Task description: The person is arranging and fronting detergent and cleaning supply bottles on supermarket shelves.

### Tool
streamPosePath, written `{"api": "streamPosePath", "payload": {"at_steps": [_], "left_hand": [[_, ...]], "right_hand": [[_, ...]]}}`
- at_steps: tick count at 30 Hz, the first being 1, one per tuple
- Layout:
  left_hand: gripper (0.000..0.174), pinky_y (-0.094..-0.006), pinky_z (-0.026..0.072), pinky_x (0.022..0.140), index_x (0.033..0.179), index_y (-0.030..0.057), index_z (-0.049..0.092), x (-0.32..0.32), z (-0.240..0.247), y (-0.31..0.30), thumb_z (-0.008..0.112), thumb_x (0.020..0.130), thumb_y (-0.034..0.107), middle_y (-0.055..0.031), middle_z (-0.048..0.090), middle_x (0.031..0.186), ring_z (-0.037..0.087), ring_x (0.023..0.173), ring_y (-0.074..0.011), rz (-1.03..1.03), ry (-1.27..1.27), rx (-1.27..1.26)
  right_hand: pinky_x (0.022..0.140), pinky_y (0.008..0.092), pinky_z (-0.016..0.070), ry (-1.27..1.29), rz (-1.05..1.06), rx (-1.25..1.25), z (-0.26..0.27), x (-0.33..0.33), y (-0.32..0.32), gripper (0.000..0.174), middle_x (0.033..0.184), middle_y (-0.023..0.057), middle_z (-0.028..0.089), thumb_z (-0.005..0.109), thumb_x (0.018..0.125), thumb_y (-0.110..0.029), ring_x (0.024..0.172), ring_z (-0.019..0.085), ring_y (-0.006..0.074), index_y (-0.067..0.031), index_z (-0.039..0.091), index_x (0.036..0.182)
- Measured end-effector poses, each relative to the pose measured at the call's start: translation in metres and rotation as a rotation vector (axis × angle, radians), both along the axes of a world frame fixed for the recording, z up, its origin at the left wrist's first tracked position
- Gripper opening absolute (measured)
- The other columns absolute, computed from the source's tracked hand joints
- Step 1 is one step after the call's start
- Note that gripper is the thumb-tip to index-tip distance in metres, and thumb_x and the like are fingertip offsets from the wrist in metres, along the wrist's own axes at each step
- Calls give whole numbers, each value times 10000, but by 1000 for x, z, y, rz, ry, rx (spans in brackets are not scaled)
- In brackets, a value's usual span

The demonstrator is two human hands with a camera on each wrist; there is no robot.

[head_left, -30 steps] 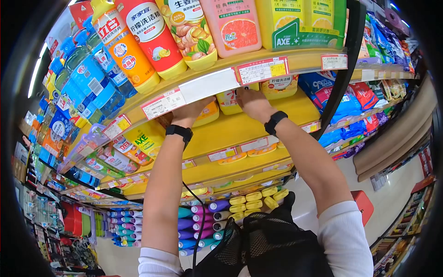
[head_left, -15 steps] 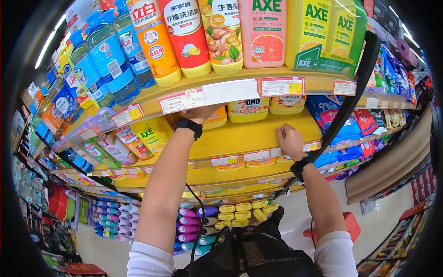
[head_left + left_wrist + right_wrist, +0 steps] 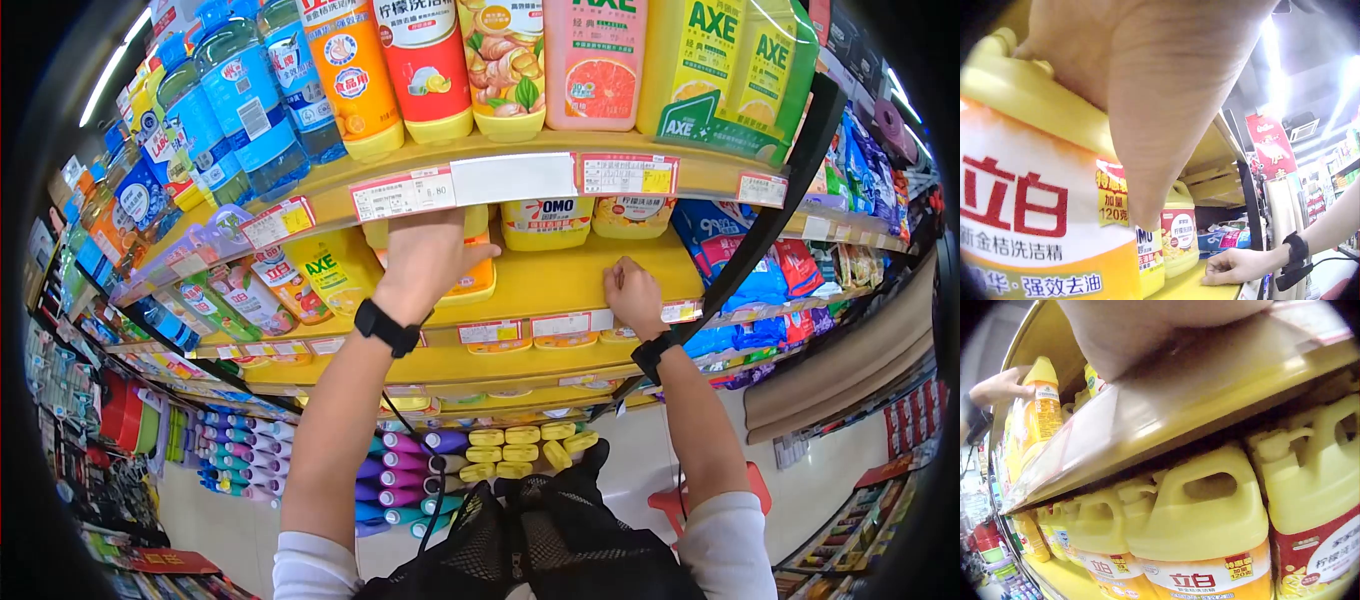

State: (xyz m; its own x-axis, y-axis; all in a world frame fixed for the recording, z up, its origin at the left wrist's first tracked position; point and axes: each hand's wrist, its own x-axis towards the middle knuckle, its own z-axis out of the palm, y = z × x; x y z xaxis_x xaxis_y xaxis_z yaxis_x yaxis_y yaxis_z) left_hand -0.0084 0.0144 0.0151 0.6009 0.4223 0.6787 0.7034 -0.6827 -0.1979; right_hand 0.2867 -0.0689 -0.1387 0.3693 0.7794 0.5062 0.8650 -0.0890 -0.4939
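Note:
On the middle shelf, under the upper shelf's price strip, my left hand grips the top of a yellow jug with an orange and white label. The left wrist view shows that jug close up, the hand over its top and the fingertips hidden behind it. In the right wrist view the left hand has its thumb against the jug. My right hand rests on the shelf's front edge, fingers loosely curled and holding nothing; the left wrist view shows it too.
Right of the gripped jug stand an OMO jug and a red-labelled jug. The upper shelf's edge overhangs the left hand. A black post rises on the right. Yellow AXE bottles stand at left.
My right hand has left the OMO jug and come down to the shelf's front edge. The left hand, earlier mostly hidden under the upper shelf, has come forward, with its thumb now showing.

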Motion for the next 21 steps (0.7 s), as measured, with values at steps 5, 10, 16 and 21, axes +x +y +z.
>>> {"api": "streamPosePath", "payload": {"at_steps": [5,10,16,21], "left_hand": [[773,-553,343,962,1259,32,565,-2,-18,-11,735,735,574,-113,622,1217,589,1105,-243,91,-67,191],[753,-550,349,924,1246,40,567,-1,-30,0,733,741,574,-89,623,1179,588,1065,-218,15,-171,246],[740,-550,354,920,1246,60,571,0,-30,1,736,739,571,-72,616,1195,575,1095,-197,20,-185,233],[721,-552,357,915,1241,77,580,0,-30,0,749,729,555,-64,616,1196,575,1098,-196,15,-212,180]], "right_hand": [[608,408,512,247,152,177,2,34,18,164,695,169,656,657,859,-162,653,651,364,-6,664,807],[820,393,513,-29,-203,216,39,126,46,332,1101,237,633,674,838,-129,998,620,372,14,588,1125],[1023,355,416,367,126,188,48,154,70,593,1269,177,585,691,828,-135,1206,543,287,-9,445,1353],[926,323,444,528,61,49,65,138,60,366,1162,86,585,629,808,-26,1109,549,193,-53,544,1163]]}}
